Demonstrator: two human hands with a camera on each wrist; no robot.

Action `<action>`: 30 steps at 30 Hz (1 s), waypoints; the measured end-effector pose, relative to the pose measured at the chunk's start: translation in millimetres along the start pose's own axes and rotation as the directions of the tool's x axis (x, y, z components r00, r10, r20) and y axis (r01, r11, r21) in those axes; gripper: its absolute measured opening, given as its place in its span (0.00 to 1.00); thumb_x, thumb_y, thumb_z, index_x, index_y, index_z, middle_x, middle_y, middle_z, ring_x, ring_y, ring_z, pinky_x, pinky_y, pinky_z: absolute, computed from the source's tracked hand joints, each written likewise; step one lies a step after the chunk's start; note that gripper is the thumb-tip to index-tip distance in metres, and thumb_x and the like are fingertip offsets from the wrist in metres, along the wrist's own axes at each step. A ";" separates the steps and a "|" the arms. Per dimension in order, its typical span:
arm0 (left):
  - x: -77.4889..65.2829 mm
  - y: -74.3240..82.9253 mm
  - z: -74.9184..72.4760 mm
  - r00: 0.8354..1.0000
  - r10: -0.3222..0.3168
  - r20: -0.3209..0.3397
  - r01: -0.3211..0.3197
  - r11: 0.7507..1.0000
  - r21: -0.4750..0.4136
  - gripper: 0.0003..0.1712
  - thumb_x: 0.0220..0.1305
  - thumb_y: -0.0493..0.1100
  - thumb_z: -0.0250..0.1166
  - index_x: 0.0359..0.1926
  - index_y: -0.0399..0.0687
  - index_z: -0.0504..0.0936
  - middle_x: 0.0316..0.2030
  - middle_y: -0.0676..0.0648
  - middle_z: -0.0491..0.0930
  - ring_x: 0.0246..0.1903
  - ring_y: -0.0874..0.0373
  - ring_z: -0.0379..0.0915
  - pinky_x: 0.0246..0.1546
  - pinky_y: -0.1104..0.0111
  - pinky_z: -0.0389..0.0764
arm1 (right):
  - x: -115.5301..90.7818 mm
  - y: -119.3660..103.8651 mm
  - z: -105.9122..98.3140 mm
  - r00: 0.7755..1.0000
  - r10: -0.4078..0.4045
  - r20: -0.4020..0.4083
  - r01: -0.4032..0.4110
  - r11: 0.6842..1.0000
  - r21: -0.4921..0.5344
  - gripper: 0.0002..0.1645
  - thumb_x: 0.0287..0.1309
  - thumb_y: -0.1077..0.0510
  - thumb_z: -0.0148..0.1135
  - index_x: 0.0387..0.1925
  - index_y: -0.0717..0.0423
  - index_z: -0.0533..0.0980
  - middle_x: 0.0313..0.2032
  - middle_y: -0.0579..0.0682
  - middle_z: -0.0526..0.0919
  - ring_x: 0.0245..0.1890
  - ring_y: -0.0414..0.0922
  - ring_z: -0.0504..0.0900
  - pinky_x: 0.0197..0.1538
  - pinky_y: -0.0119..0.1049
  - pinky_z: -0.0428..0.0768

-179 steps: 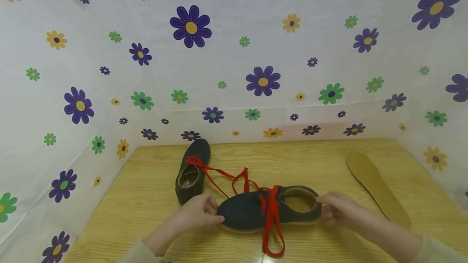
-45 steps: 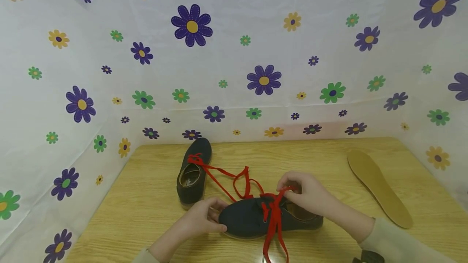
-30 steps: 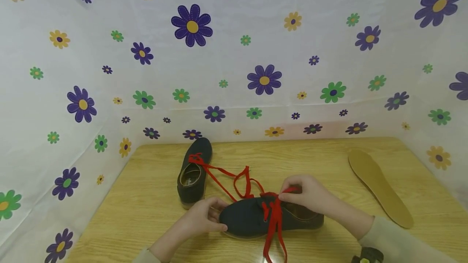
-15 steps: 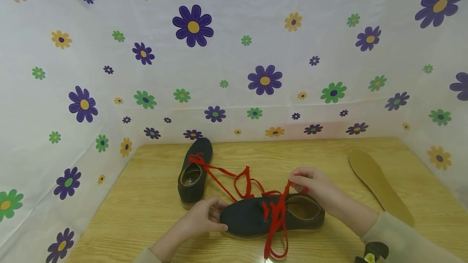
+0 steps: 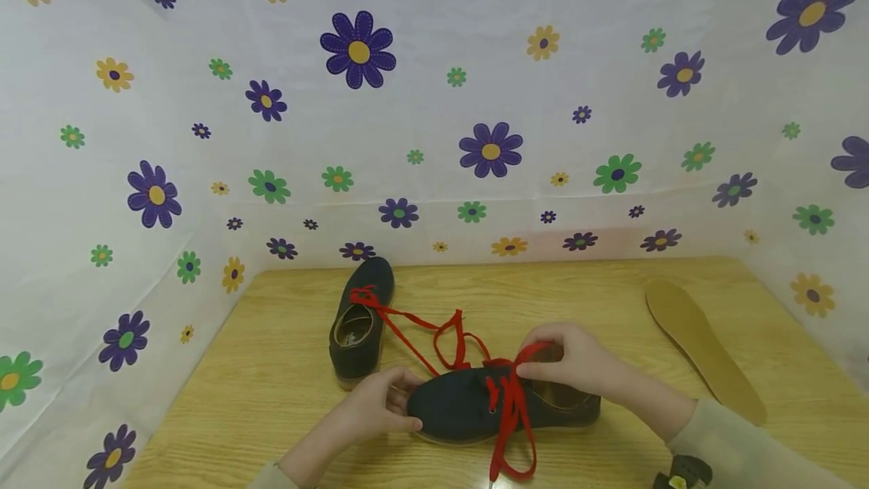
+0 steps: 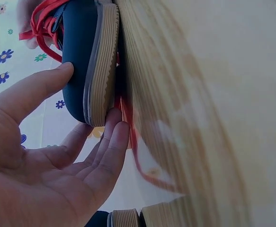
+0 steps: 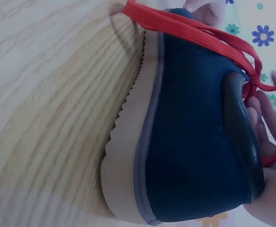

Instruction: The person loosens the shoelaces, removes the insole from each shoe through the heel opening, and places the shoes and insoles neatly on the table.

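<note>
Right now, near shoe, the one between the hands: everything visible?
The near shoe is dark navy, with a fabric-looking upper and a pale, ridged sole under a greyish band. It sits upright on the wood-look table, toe toward the person's left. A red lace runs through eyelets, bunches by the opening and trails over the near side; whether it is knotted isn't clear. The left hand holds the toe; the right hand pinches the lace and partly hides the opening.

No legible text, brand or number found; small pale mark inside red-laced navy fabric shoe, left of centre, unreadable.
</note>
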State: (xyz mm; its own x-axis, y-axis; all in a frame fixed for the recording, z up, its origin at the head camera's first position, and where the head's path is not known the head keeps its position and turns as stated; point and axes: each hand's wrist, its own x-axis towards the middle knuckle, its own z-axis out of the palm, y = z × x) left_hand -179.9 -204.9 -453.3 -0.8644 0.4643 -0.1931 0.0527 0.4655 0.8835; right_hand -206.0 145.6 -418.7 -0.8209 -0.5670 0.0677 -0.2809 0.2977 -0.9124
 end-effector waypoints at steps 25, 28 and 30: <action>-0.6 -2.0 0.2 1.000 0.003 0.000 -0.003 1.000 0.007 0.27 0.58 0.29 0.78 0.58 0.32 0.80 0.52 0.38 0.85 0.42 0.56 0.84 0.42 0.69 0.89 | -3.7 3.8 -1.1 0.933 0.242 -0.265 -0.126 0.912 0.389 0.07 0.70 0.63 0.58 0.35 0.52 0.80 0.30 0.38 0.83 0.36 0.40 0.81 0.50 0.34 0.83; -0.3 -1.2 -0.4 1.000 0.005 0.002 -0.005 1.000 0.005 0.27 0.58 0.29 0.78 0.58 0.32 0.80 0.51 0.38 0.85 0.42 0.56 0.85 0.42 0.68 0.89 | -3.8 4.5 -3.0 0.954 0.185 -0.237 -0.083 0.920 0.384 0.10 0.68 0.66 0.55 0.38 0.50 0.81 0.34 0.38 0.86 0.38 0.39 0.84 0.50 0.34 0.84; 0.0 -1.0 -0.8 1.000 0.005 0.005 -0.005 1.000 0.004 0.27 0.58 0.29 0.78 0.58 0.32 0.80 0.50 0.38 0.85 0.42 0.55 0.85 0.43 0.68 0.89 | -3.2 4.9 -3.7 0.972 0.118 -0.204 -0.033 0.925 0.379 0.12 0.70 0.66 0.52 0.40 0.50 0.81 0.34 0.39 0.86 0.39 0.40 0.85 0.49 0.34 0.85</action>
State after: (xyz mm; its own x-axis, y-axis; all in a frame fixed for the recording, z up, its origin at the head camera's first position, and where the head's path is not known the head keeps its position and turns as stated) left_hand -180.3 -206.0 -453.8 -0.8614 0.4707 -0.1908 0.0589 0.4659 0.8829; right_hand -206.5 151.7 -421.9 -0.9324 -0.3591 0.0402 -0.0441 0.0025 -0.9990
